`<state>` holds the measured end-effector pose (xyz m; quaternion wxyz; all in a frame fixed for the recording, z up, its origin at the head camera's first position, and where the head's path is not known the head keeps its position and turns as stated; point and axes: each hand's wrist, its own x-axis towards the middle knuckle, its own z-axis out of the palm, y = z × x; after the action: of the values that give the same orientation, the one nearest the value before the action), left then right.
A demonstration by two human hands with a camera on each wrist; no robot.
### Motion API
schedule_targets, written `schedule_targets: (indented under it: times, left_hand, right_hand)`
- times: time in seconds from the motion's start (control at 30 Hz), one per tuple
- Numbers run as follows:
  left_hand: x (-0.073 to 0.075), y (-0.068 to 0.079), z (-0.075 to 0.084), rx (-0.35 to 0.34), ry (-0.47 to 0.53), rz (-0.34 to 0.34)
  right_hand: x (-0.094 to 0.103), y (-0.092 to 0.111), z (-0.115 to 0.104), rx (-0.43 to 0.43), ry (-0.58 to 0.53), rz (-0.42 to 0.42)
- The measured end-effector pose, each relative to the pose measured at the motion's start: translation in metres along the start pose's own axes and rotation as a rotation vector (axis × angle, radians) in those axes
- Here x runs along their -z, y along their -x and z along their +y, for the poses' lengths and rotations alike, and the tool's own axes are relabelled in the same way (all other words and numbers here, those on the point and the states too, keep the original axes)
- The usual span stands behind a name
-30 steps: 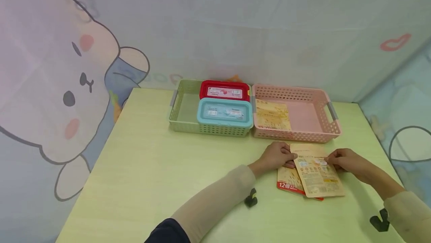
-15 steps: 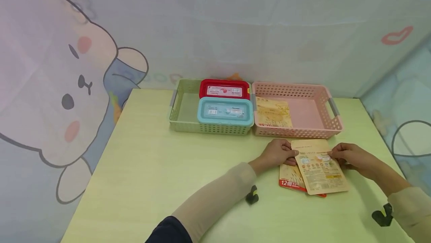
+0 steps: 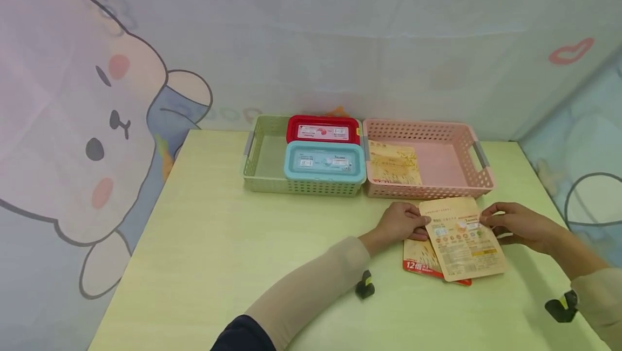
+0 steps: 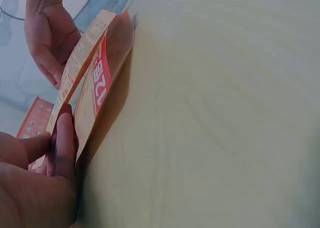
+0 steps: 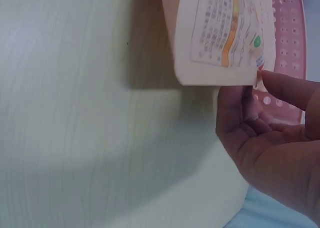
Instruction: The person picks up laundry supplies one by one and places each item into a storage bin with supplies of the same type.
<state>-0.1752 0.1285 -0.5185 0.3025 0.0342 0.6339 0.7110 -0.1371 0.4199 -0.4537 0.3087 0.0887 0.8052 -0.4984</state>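
In the head view, a flat cream packet (image 3: 464, 243) with printed text and small icons overlaps a second packet (image 3: 420, 259) with a wheat picture and a red "12倍" band. My left hand (image 3: 402, 221) pinches the upper packet at its left edge, thumb on top. Its fingers go in between the two packets, as the left wrist view shows. My right hand (image 3: 517, 227) is at the upper packet's right edge, the thumb tip on the edge and the curled fingers behind it. From the right wrist view, the packet's near edge (image 5: 217, 82) is raised over its shadow.
Behind the hands, a pink basket (image 3: 439, 194) holds another wheat-patterned packet (image 3: 394, 163). Left of it, a green basket (image 3: 264, 183) holds a red-lidded box (image 3: 324, 130) and a light-blue-lidded box (image 3: 325, 161). A printed curtain (image 3: 389, 43) hangs behind the table (image 3: 209, 243).
The upper packet has shifted slightly right and away from me, fanning out from the lower one. My right hand has slid right to the packet's edge; the left hand has barely moved.
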Motion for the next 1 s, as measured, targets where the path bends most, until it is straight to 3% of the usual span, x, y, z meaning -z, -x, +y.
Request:
schedule_targets:
  times: [0.3,0.53,0.77,1.0]
  left_hand:
    - [-0.006,0.012,0.011,-0.029,0.064,0.01]
    - [-0.008,0.017,0.021,-0.062,0.094,-0.006]
    - [-0.006,0.02,0.038,-0.114,0.099,-0.072]
    - [-0.004,0.026,0.056,-0.152,0.01,-0.063]
  right_hand:
    - [0.019,0.009,0.002,0.114,-0.023,-0.089]
    - [0.024,0.017,0.0,0.172,0.002,-0.035]
    - [0.022,0.025,-0.004,0.292,0.023,0.006]
    - [0.017,0.032,-0.018,0.309,0.044,0.111]
